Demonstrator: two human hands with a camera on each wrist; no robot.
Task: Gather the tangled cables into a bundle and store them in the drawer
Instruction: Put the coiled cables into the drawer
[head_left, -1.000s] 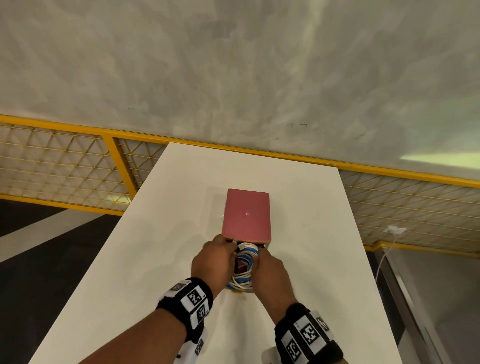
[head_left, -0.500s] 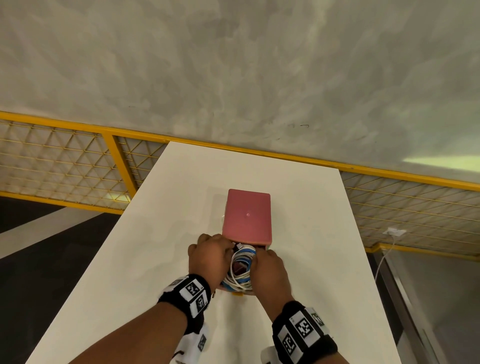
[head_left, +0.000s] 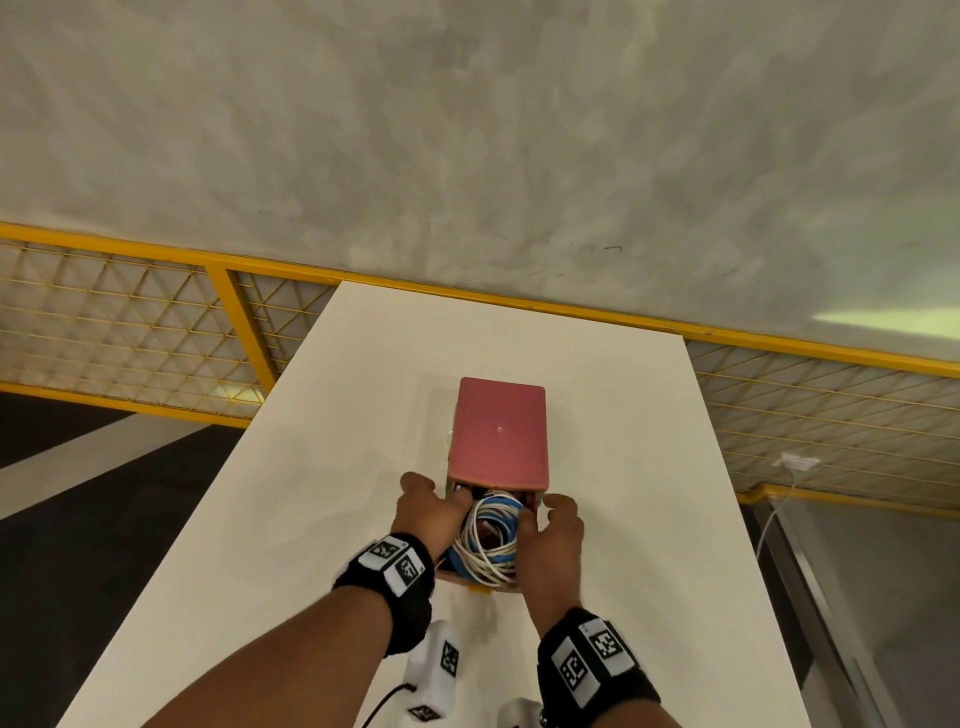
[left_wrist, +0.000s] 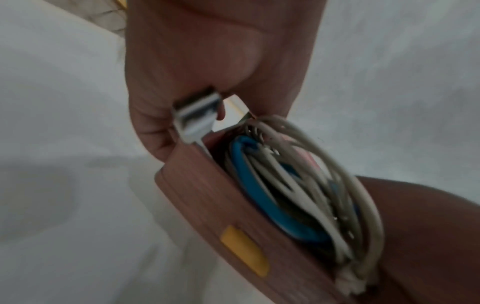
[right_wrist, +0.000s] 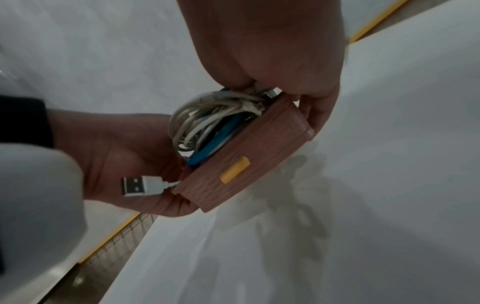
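While both hands (head_left: 428, 512) (head_left: 551, 538) hold the cables (head_left: 488, 540) in the drawer (left_wrist: 233, 205), tuck the loose plug (right_wrist: 140, 186) inside before pushing it shut.

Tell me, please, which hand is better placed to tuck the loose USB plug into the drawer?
Left. The USB plug sticks out past the left front corner of the drawer, right against the left hand. The right hand grips the cable bundle on the opposite side.

cables (head_left: 488, 540): white and blue coil, inside drawer | drawer (right_wrist: 244, 152): pink, pulled open on table
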